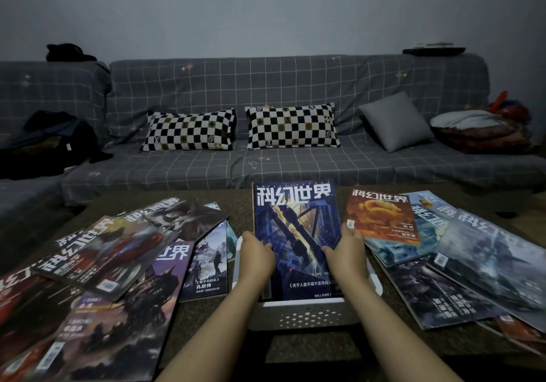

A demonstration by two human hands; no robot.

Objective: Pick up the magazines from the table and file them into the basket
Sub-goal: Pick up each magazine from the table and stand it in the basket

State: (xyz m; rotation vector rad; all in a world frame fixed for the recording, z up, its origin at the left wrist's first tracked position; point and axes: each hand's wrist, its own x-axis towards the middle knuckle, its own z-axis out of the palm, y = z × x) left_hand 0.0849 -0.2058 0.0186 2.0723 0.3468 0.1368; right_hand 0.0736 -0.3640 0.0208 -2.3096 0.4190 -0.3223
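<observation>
A blue magazine (297, 228) with white title characters stands upright, its lower end down inside the white perforated basket (298, 313) at the table's front middle. My left hand (256, 256) grips its left edge and my right hand (346, 251) grips its right edge. Several magazines (97, 260) lie fanned out over the table on the left. On the right lie several more, topped by an orange one (381, 217) beside grey-blue ones (484, 257).
The dark table (236, 204) stands before a grey checked sofa (266, 157). On it sit two chequered pillows (291, 127), a grey cushion (394, 121), dark clothes (50, 142) at left and a bundle (478, 130) at right.
</observation>
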